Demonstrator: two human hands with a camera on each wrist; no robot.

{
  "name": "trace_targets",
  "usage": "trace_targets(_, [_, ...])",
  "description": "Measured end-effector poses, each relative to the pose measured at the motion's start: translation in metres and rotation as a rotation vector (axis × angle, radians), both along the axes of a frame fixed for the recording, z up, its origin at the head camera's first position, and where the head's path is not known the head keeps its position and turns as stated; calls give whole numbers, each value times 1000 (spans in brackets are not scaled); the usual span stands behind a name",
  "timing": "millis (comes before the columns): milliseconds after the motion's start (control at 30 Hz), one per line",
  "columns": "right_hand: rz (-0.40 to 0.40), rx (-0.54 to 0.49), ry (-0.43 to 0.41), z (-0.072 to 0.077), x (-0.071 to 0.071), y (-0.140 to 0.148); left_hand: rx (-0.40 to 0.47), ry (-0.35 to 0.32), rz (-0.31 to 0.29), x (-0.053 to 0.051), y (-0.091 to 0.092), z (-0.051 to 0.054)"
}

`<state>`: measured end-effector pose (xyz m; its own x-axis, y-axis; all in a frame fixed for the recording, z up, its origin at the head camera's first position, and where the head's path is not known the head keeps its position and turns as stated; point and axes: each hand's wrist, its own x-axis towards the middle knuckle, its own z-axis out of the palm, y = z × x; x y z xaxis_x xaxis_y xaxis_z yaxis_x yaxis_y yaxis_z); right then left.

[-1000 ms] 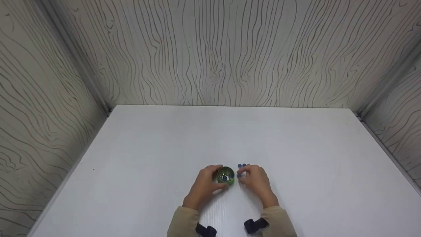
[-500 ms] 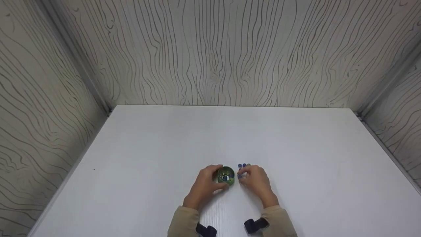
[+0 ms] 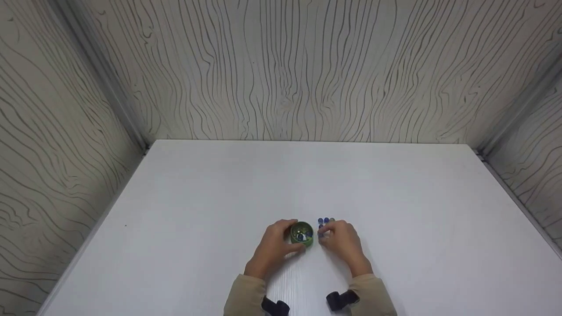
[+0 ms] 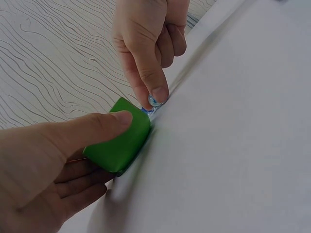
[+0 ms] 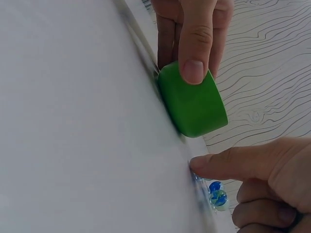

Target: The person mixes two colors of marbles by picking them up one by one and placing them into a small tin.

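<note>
A small green bowl [image 3: 301, 242] stands upright on the white table, with several dark blue and clear marbles inside. My left hand [image 3: 273, 245] holds it from the left, thumb on the near side and fingers round the far side. Just right of the bowl, my right hand [image 3: 344, 242] pinches a clear-blue marble [image 4: 154, 100] between thumb and index finger, down at the tabletop. Its other fingers are curled in. Several loose marbles [image 3: 326, 220] lie in a short row beyond the right fingertips; in the right wrist view, more blue marbles [image 5: 218, 197] show below the index finger.
The white table [image 3: 197, 188] reaches back to a wall [image 3: 281, 70] with a wood-grain pattern. Similar panels flank it on both sides. Dark cameras [image 3: 341, 301] are strapped at both wrists, over beige sleeves [image 3: 246, 296].
My right fingertips have shifted very slightly right, along with the marble they pinch, and another marble behind them shows more. The left hand and bowl have stayed put.
</note>
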<state>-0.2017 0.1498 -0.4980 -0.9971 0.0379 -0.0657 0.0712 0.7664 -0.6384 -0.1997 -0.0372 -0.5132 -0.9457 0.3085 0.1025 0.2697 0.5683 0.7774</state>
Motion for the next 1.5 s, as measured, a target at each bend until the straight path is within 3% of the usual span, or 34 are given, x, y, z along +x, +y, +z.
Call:
trace_targets(400, [-5, -13, -7, 3, 0, 1, 7, -8, -5, 0, -1, 1])
trace_targets(667, [-4, -18, 41, 6, 1, 2, 2, -22, 19, 2, 1, 1])
trace_targets(1500, [2, -46, 117, 13, 1, -1, -2, -13, 10, 1, 0, 1])
